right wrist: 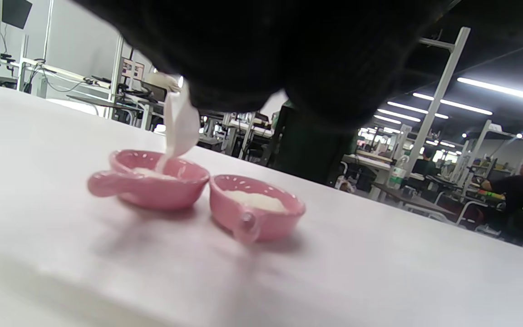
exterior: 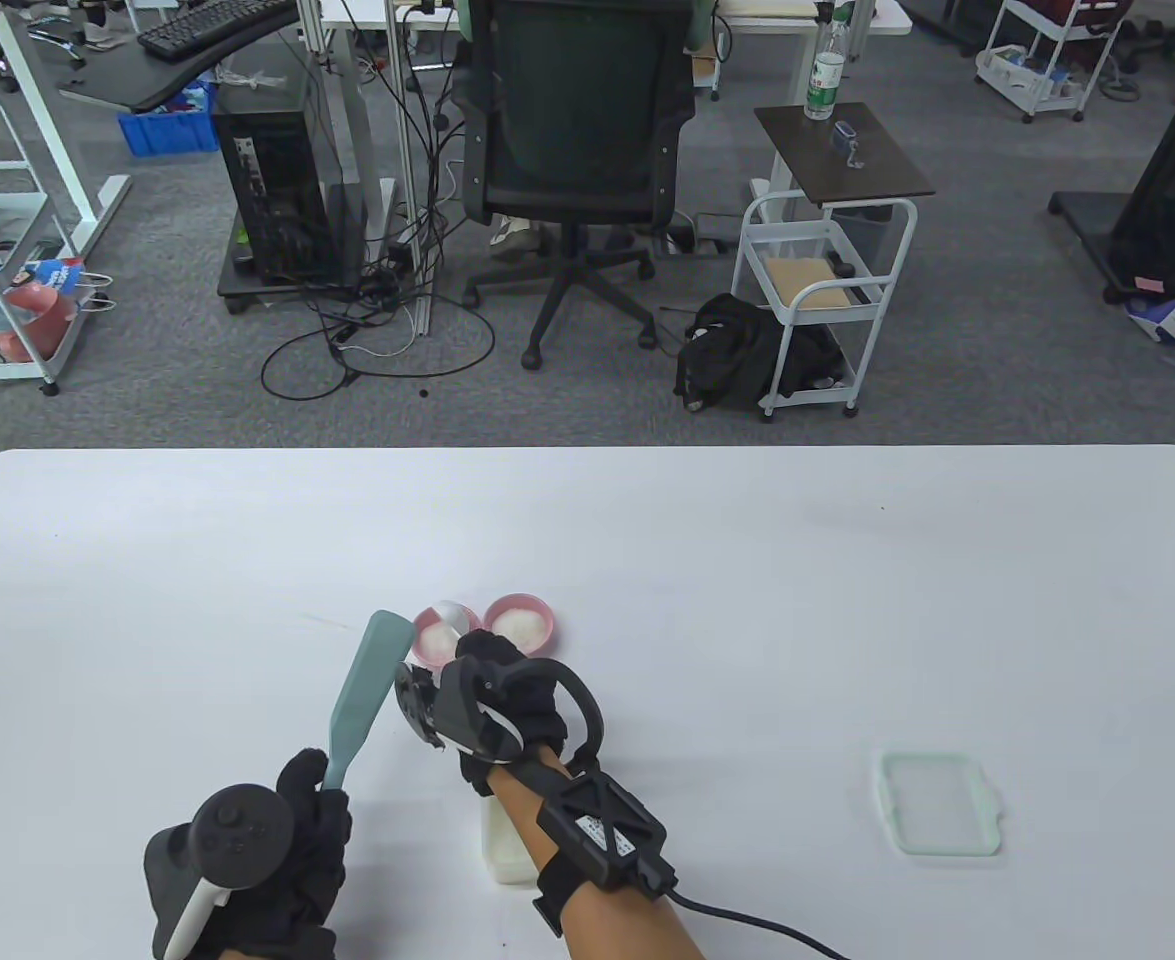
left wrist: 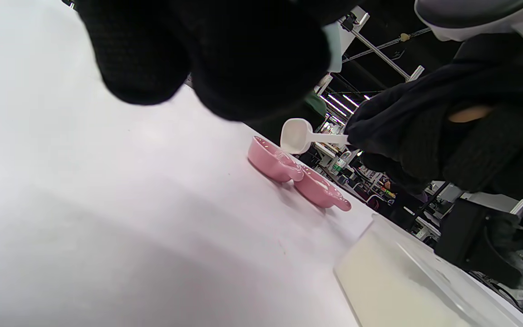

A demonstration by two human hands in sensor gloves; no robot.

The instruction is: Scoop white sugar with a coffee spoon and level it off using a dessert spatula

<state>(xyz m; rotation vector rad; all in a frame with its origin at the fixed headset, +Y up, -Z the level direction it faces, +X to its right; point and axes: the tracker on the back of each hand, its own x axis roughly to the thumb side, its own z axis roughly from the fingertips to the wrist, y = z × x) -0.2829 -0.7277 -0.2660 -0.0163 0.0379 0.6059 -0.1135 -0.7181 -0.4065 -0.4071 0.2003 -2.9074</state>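
grey carpet floor, black office chair, white rolling cart, ceiling strip lights.

Hidden or unclear items, for your check:

- White container: in your table view mostly under your right forearm; in the left wrist view cut off by the bottom edge.
- Coffee spoon: handle end lost inside your right hand; in the right wrist view blurred, outline uncertain.
- Spatula: handle end buried in your left hand; the left wrist view shows only a sliver.
- Left pink bowl: near rim covered by your right hand.
- Left hand: cut by the bottom edge.
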